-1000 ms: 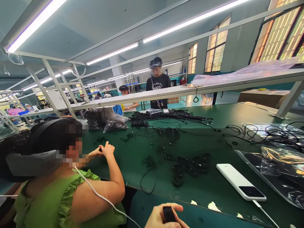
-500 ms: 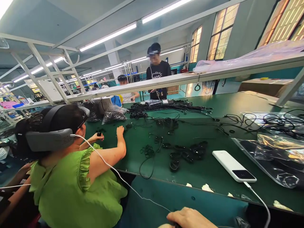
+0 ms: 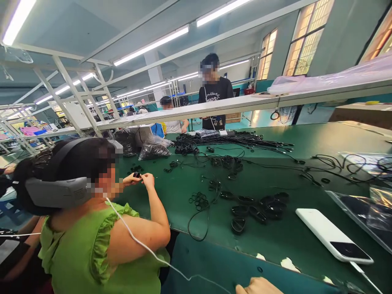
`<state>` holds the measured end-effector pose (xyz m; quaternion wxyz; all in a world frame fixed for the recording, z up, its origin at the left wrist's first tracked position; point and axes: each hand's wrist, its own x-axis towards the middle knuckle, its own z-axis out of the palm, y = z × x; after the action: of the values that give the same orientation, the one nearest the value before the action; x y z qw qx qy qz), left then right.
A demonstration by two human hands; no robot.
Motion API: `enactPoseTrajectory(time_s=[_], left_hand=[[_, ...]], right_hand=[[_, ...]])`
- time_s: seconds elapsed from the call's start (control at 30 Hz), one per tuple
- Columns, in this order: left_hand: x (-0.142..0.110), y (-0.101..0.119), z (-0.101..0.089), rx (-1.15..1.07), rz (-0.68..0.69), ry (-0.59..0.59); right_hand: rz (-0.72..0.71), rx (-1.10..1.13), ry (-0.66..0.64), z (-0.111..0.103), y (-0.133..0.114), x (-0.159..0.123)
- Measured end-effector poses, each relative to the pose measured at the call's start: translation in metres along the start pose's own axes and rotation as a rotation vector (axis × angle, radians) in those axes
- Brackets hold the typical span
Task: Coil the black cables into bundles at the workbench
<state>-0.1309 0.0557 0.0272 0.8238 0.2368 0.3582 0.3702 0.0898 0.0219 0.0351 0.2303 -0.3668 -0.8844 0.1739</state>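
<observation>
Likely mid-handling, a right hand (image 3: pixel 259 286) is showing at bottom frame, grip too cropped to tell, any reach for centre-right black coils (image 3: pixel 273 207) needing it spread

Long straight white tube lights (image 3: pixel 151 46) run in a slanting row beneath a flat blue-grey ceiling (image 3: pixel 101 20). Tall barred windows (image 3: pixel 310 38) with dark frames let warm daylight through the grey right-hand wall (image 3: pixel 341 45). A long narrow white shelf (image 3: pixel 183 112) crosses above the broad green counter (image 3: pixel 333 139), white metal framing (image 3: pixel 70 83) stands to the left, and pale blue floor (image 3: pixel 317 116) shows behind.
</observation>
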Motion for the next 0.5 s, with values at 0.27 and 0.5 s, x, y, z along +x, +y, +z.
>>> enactPoseTrajectory(time_s=[0.27,0.5], left_hand=[[0.017,0.184,-0.135,0.068,0.205,0.221],[0.054,0.181,-0.198,0.132,0.256,0.339]], right_hand=[[0.08,0.39,0.103,0.039,-0.062,0.236],[0.064,0.464,-0.052,0.02,-0.005,0.203]])
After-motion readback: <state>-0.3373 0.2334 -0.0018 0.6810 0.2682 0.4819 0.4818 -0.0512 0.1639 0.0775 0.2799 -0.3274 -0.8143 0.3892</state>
